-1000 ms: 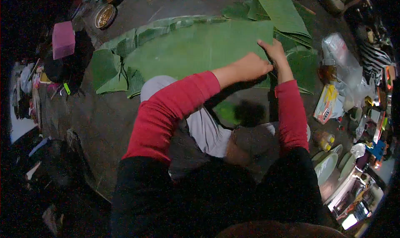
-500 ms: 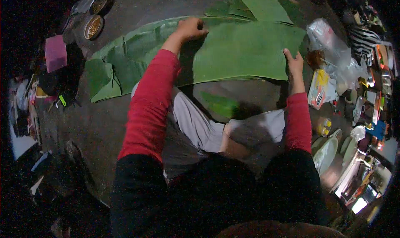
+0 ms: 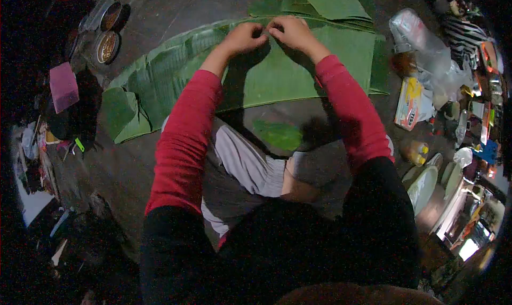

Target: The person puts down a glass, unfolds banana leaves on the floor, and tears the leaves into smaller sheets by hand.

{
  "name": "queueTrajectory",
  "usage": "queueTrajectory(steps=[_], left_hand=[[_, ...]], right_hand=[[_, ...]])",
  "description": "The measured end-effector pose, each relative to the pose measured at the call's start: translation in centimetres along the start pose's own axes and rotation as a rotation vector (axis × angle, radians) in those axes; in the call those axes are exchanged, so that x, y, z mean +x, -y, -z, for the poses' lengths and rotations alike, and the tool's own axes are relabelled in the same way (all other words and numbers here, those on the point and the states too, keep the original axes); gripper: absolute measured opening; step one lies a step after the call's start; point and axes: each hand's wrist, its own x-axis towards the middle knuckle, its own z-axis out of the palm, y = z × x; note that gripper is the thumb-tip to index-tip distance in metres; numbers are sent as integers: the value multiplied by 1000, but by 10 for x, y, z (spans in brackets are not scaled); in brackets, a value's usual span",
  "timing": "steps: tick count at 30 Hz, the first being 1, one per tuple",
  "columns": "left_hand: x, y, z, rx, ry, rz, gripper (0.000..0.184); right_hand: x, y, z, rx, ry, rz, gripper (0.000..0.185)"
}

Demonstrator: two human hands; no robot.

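A large green banana leaf [image 3: 176,65] lies spread across the floor in front of my crossed legs. At its far edge, near the midrib, my left hand [image 3: 245,39] pinches the leaf between thumb and fingers. Right beside it my right hand [image 3: 290,32] is closed in the same way, fingertips almost meeting the left ones. The exact spot they grip is partly hidden by the fingers. More cut leaf pieces [image 3: 333,3] are stacked beyond the right hand. A small leaf scrap [image 3: 277,135] rests on the floor near my legs.
Two bowls of food [image 3: 108,47] stand at the far left, near a pink box [image 3: 64,88]. To the right are plastic bags [image 3: 426,49], a yellow and white packet [image 3: 409,105], small bottles [image 3: 416,153] and a pale basin [image 3: 425,188].
My right hand has let go of the leaf's right end and moved left to meet my left hand at the far edge. My left hand stays about where it was.
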Motion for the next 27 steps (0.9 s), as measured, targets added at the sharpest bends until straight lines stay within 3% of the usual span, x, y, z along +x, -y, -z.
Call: queueTrajectory(steps=[3,6,10,15,22,25,27], left_hand=[[0,-11,6,-74,70,67,43],[1,-13,-2,-18,-35,40,42],[6,-9,-6,-74,-4,5,42],[4,-5,-15,-288,-159,-37,31],[7,-13,-9,-327,-75,18,35],[13,-4,-4,-336,-127,20,36],[9,-3,-6,-200,-314,-4,39]], right_hand=[[5,-3,-4,167,137,-109,27],[1,-9,-2,140,107,-139,27],[-1,-13,-5,156,83,-186,29],[-1,-9,-8,158,31,-285,33],[-2,-20,-17,305,55,-299,36],[-5,-24,-24,419,66,-249,32],[-11,-20,-19,505,58,-196,30]])
